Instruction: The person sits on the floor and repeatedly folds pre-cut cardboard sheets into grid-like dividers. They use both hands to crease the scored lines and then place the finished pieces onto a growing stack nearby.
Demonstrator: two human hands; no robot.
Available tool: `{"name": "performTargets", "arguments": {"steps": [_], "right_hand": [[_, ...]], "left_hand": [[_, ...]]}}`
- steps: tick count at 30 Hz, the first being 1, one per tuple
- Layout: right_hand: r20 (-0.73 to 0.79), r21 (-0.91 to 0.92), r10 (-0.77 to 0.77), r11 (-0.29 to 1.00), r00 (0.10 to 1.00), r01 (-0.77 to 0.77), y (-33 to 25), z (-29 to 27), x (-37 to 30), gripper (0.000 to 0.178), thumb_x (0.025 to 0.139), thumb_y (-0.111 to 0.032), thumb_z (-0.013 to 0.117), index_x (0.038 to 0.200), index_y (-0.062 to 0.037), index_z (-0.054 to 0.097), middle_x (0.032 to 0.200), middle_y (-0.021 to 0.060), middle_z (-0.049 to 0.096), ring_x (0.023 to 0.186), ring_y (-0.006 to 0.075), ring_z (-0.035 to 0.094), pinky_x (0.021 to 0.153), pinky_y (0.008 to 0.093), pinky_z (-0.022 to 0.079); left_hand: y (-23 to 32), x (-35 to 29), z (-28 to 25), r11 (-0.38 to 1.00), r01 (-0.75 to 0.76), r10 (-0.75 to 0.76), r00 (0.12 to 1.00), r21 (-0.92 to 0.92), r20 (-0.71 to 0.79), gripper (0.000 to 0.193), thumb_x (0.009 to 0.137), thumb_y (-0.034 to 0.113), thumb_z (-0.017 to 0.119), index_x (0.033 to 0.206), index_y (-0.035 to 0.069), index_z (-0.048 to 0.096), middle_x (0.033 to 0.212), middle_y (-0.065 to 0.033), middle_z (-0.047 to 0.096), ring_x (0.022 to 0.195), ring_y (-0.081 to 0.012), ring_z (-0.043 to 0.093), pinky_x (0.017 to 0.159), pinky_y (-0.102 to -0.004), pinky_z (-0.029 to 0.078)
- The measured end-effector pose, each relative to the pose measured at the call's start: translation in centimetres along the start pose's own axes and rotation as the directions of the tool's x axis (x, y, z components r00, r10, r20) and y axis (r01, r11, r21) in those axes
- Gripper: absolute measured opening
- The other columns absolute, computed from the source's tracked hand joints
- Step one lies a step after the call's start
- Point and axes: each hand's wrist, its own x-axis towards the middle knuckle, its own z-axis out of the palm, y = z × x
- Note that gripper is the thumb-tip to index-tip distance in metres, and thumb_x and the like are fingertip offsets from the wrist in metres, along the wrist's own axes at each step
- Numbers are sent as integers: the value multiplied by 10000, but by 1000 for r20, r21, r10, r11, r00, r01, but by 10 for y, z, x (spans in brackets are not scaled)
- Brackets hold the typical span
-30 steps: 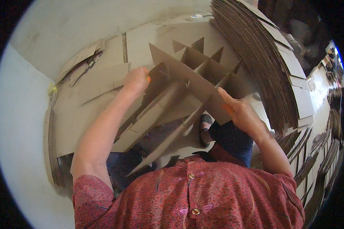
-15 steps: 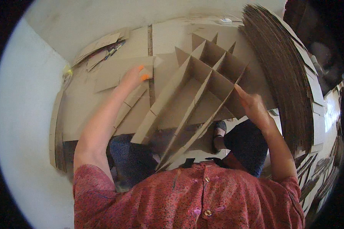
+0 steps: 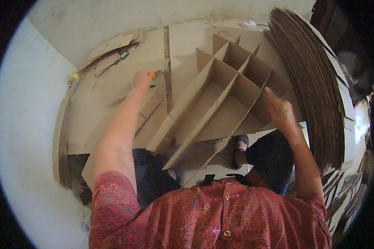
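Observation:
A cardboard divider grid (image 3: pixel 224 97) of interlocked panels stands tilted in front of me, its long panels reaching past the table edge toward my lap. My right hand (image 3: pixel 279 108) is at its right side, fingers closed against the outer panel. Over the left of the table, my left hand (image 3: pixel 142 79) is closed, with orange coverings on its fingertips. It appears to hold a cardboard strip, partly hidden by my arm and blurred; a cardboard corner (image 3: pixel 88 171) shows beside that arm. Flat slotted cardboard strips (image 3: pixel 151 112) lie below the left hand.
A tall curved stack of cardboard sheets (image 3: pixel 309 83) borders the right side. Smaller cardboard pieces (image 3: pixel 108 49) and pens (image 3: pixel 126 54) lie at the back left. More cardboard (image 3: pixel 61 145) leans at the left edge, and a white plug box (image 3: pixel 249 24) sits at the back.
My left hand has turned and lifted from the flat strip it touched, and a cardboard corner now shows beside my left arm. The grid has shifted slightly right, with my right hand still at it.

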Motion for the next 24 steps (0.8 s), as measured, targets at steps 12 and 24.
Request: {"name": "performTargets", "arguments": {"steps": [12, 24], "right_hand": [[-290, 122, -156, 972, 944, 199, -70, -21, -3, 374, 834, 7, 605, 1205, -8, 562, 1029, 200, 622, 891, 358, 632, 754, 351, 499], [61, 807, 272, 553, 960, -208, -111, -18, -3, 320, 917, -122, 555, 1189, 46, 559, 978, 147, 662, 819, 215, 659, 720, 288, 510]], "left_hand": [[-54, -13, -31, 979, 151, -152, 988, -137, 1, 290, 773, 285, 733, 829, 27, 613, 717, -128, 615, 640, -222, 559, 603, -372, 442], [31, -46, -120, 906, -273, 152, 923, -324, -353, 149, 811, 63, 635, 953, 30, 666, 914, -121, 673, 773, -179, 616, 683, -290, 481]]}}
